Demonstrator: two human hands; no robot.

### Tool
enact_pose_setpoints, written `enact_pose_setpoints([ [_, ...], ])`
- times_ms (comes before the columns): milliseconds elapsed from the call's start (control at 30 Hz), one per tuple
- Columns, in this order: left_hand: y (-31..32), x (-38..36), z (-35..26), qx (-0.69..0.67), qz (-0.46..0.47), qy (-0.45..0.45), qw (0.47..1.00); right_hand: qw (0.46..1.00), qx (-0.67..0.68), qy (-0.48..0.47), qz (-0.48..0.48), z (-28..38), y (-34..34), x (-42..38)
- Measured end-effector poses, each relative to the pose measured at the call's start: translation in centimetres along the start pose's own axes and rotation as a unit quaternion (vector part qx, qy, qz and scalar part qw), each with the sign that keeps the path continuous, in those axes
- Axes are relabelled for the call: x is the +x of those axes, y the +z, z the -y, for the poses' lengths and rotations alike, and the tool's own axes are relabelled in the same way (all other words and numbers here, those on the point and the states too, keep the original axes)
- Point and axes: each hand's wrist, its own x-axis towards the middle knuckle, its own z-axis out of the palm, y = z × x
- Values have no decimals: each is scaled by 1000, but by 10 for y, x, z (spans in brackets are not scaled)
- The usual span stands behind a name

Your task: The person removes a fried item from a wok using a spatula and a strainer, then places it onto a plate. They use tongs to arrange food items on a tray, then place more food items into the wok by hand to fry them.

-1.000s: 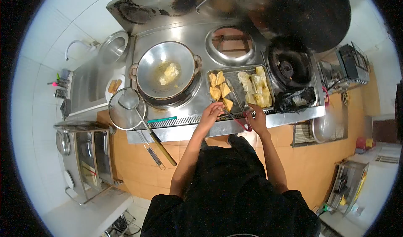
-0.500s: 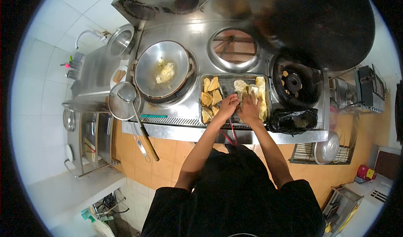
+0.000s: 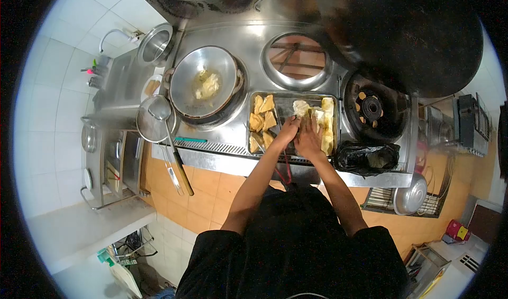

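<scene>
Head view: both hands down in a shallow rectangular metal tray [image 3: 290, 99] on the shiny steel worktop [image 3: 248, 39]. Left hand [image 3: 288, 129] near the tray's middle, right hand [image 3: 308, 140] just beside it, both touching pale yellow food pieces [image 3: 317, 116] at the tray's right side. Fingers bent over the food; whether closed on a piece or loose, cannot tell. Golden fried pieces [image 3: 263, 120] lying at the tray's left end. Left of the tray, a round silver wok [image 3: 203, 82] with a bit of yellow food inside. A round wire skimmer with a wooden handle [image 3: 156, 121] resting by the wok. Right of the tray, a black gas burner [image 3: 370, 107]. A crumpled black plastic bag [image 3: 366, 157] near the worktop's front edge.
</scene>
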Motion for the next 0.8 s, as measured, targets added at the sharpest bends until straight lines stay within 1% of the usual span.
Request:
enact_pose_setpoints([
  [67, 1, 5, 6, -11, 9, 2, 1000, 1000, -24, -1, 18, -2, -8, 4],
  [167, 3, 3, 7, -18, 23, 28, 999, 999, -22, 4, 37, -6, -9, 12],
  [233, 4, 4, 4, -22, 36, 8, 999, 999, -10, 8, 36, -7, -9, 17],
  [333, 7, 4, 0, -39, 32, -8, 999, 999, 8, 12, 32, -6, -8, 24],
  [400, 9, 3, 0, -50, 32, -1, 998, 999, 14, 12, 30, -6, -9, 28],
  [500, 13, 8, 7, -56, 24, 6, 998, 998, 22, 23, 52, -3, -13, 33],
  [567, 14, 17, 16, -54, 15, 7, 998, 996, -12, 24, 86, -2, -16, 35],
  [633, 13, 21, 18, -88, 38, -14, 995, 996, -34, 19, 81, -4, -10, 38],
  [700, 14, 19, 19, -94, 34, -12, 995, 995, -56, 15, 76, -5, -9, 40],
  [800, 14, 12, 14, -104, 23, -5, 994, 993, -75, 9, 95, -2, -11, 42],
])
